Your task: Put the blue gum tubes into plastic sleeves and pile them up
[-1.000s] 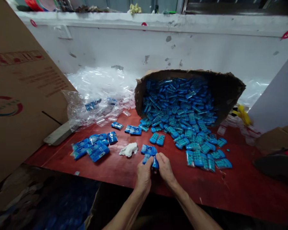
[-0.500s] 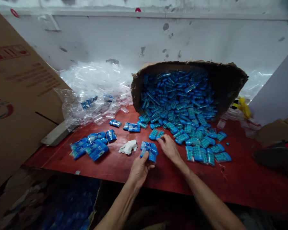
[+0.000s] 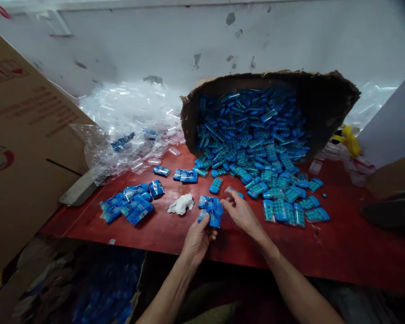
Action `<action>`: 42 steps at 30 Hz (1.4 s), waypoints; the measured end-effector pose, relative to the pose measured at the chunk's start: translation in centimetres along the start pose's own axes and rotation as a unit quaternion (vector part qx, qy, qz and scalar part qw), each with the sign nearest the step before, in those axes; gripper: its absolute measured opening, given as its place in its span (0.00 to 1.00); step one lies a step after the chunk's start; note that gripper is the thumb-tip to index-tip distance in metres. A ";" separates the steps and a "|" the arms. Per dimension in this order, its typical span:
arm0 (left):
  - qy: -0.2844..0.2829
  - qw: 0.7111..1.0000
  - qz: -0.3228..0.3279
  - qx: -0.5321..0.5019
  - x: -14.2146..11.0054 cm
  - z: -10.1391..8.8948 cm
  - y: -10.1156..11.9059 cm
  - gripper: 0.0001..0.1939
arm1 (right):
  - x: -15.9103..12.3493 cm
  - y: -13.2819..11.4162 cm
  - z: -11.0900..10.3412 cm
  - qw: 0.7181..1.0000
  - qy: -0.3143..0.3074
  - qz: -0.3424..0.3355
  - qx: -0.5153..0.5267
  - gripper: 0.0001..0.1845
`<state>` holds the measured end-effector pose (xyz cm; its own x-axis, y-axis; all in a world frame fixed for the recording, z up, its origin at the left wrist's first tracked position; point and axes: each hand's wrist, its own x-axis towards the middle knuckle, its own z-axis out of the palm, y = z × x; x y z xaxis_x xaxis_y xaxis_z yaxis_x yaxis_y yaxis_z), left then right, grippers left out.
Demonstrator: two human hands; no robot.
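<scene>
Close to the front edge of the red worktop [image 3: 168, 229], the person's left hand [image 3: 197, 237] holds some blue printed packets [image 3: 212, 209]. Its thumb presses on the top of them, and the other fingers are curled below, so the fingers are clamped on the packets. These packets overlap each other, and I cannot tell exactly how many there are.

Just to the right of them is the right hand [image 3: 243, 217], with bent fingers. The end of a blue case [image 3: 236, 192] shows just behind its fingertips, but I cannot tell whether the fingers are closed on this case or only beside it. One more case with turquoise contents [image 3: 215, 185] lies flat, near to the right hand and farther from the person.

To the left of the held packets lies a crumpled white tissue [image 3: 181, 204]. Farther left, a group of blue packets [image 3: 137, 209] lies partly overlapping.

Behind the hands, a torn carton [image 3: 339, 92] lies on its side with its opening toward the person. A large heap of blue cases [image 3: 253, 135] fills much of it and spreads out on the worktop. At the back left is clear plastic wrapping [image 3: 128, 105], beside a big cardboard box [image 3: 23, 135].
</scene>
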<state>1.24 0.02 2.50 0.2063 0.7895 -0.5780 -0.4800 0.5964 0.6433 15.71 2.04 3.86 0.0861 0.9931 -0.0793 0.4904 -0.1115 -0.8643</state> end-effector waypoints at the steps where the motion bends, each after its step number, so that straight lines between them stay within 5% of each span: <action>1: -0.009 1.000 0.014 0.012 0.0 0.1 -0.1 0.12 | -0.5 -0.1 0.3 0.994 -0.043 0.008 0.100 0.19; 3: -0.011 0.998 0.034 0.041 0.1 0.3 -0.3 0.13 | -1.0 0.0 1.1 0.965 -0.086 0.039 0.246 0.17; 6: 0.012 0.995 0.047 0.085 0.2 0.1 -0.3 0.14 | -1.3 0.3 2.1 0.945 -0.046 0.063 0.316 0.14; 12: -0.002 1.000 0.003 0.025 -0.1 -0.4 0.1 0.12 | -1.4 0.5 2.1 0.965 -0.018 0.007 0.263 0.11; 21: -0.022 0.999 -0.029 0.040 -0.6 -0.6 0.7 0.09 | -1.3 -0.7 0.6 0.974 -0.084 -0.054 0.202 0.10; 26: 0.011 0.996 -0.081 -0.038 -0.7 -0.4 0.5 0.08 | -0.6 -0.4 -0.8 0.992 0.029 -0.090 -0.079 0.14; 29: 0.016 0.992 -0.101 -0.072 -1.2 -0.1 0.7 0.09 | 0.5 0.7 -1.0 0.947 0.067 -0.042 -0.312 0.18; 32: 0.014 0.988 -0.126 -0.084 -1.6 0.0 0.9 0.08 | 1.5 2.1 -0.7 0.920 0.048 -0.009 -0.389 0.18; 35: 0.016 0.985 -0.138 -0.098 -1.4 -0.3 0.9 0.08 | 1.8 3.0 -0.9 0.938 0.047 -0.016 -0.343 0.18; 39: 0.031 0.982 -0.143 -0.120 -0.7 -0.9 0.5 0.09 | 0.2 2.8 -2.4 0.994 -0.010 -0.055 -0.098 0.17; 42: 0.037 0.981 -0.142 -0.130 -0.4 -1.0 0.4 0.09 | -2.1 1.7 -3.4 0.992 -0.075 -0.093 0.030 0.18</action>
<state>0.10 -0.21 2.44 0.3050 0.5778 -0.7570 -0.6146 0.7266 0.3069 19.30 -0.37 4.18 -0.1322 0.9911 0.0149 0.4326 0.0712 -0.8988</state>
